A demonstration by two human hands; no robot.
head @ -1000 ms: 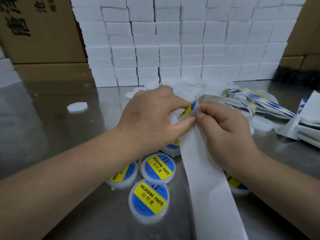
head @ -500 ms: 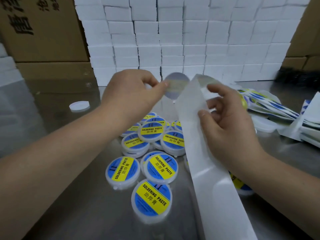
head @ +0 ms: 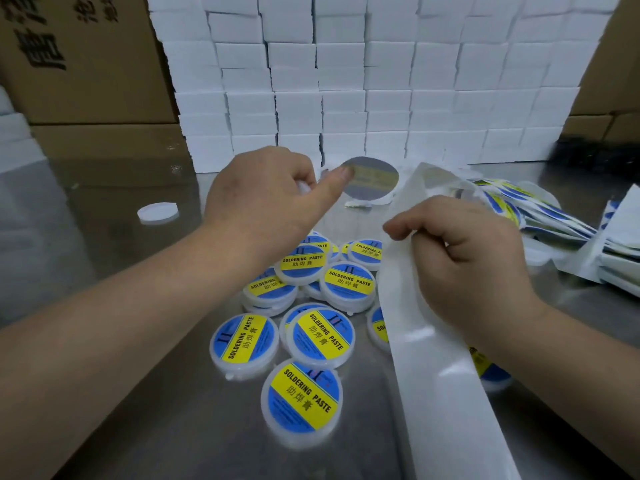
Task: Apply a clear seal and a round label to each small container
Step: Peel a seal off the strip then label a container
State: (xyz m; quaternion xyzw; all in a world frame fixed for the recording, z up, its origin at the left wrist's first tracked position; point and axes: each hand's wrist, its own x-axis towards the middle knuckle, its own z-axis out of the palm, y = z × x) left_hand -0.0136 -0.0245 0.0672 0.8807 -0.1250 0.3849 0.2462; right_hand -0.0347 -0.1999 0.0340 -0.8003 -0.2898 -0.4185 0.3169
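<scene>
My left hand (head: pixel 266 195) pinches a round label (head: pixel 372 180) by its left edge, its dull back side toward me, held above the table. A white object peeks from under the fingers of that hand. My right hand (head: pixel 464 265) grips the white backing strip (head: pixel 440 368), which runs down to the bottom edge. Several small white containers (head: pixel 301 401) with blue and yellow "SOLDERING PASTE" labels lie in a loose pile between my arms on the steel table (head: pixel 121 271).
A wall of stacked white boxes (head: pixel 363 81) stands at the back, with cardboard cartons (head: pixel 79 64) to the left. One loose white lid (head: pixel 157 212) lies on the left. Used label strips (head: pixel 526 209) pile up at the right.
The round label has come off the backing strip in my left hand and been lifted up and away. My right hand has slid down the strip, uncovering the pile of containers.
</scene>
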